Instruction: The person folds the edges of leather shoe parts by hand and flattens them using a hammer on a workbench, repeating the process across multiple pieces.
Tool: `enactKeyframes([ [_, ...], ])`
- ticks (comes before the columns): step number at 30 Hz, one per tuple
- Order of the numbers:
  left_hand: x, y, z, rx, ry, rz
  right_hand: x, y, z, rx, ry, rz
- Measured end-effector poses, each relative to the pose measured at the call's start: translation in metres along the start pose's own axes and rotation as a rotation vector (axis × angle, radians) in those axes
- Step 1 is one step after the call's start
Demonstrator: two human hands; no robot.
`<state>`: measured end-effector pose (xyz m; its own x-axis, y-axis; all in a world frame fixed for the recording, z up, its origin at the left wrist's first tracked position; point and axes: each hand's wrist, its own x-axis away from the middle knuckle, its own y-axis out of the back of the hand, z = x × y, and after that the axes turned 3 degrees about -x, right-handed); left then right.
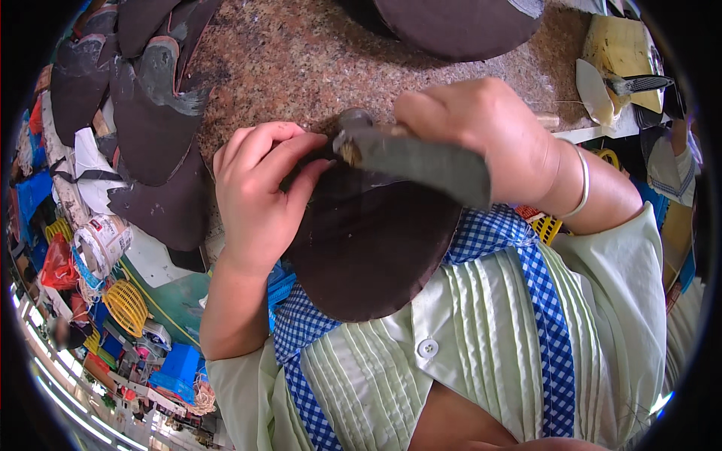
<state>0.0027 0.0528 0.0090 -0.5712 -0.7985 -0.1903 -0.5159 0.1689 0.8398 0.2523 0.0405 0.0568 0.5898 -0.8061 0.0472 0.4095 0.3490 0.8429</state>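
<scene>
The far edge of a dark brown shoe-upper piece (368,259) is pinched between thumb and forefinger of the left hand (258,184). A motion-blurred hammer (429,167) is gripped in the closed right hand (485,124), above the piece, at the near side of the speckled stone tabletop (301,64). Similar pieces (154,128) are heaped at left.

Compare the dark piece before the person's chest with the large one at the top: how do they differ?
The near piece is in front of the checked apron; the far piece is on the speckled table. The left hand pinches the near piece's upper edge; no hand touches the far piece. A grey tool partly covers the near piece, while the picture's top edge cuts off the far piece. Both are dark brown and rounded.
</scene>
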Motion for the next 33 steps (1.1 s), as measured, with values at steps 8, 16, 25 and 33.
enactKeyframes([
  [8,0.009,0.004,-0.013,-0.087,-0.069,-0.009,-0.006,0.0,0.008,0.017,0.05,0.029],
  [16,0.02,-0.001,-0.009,-0.091,0.016,-0.104,-0.014,0.001,0.003,-0.037,0.081,-0.002],
  [25,0.027,-0.002,-0.006,-0.195,0.059,-0.121,-0.024,-0.004,0.005,-0.009,0.141,0.028],
  [33,0.037,-0.011,-0.005,-0.156,0.091,-0.258,-0.033,-0.005,0.007,-0.06,0.154,0.031],
])
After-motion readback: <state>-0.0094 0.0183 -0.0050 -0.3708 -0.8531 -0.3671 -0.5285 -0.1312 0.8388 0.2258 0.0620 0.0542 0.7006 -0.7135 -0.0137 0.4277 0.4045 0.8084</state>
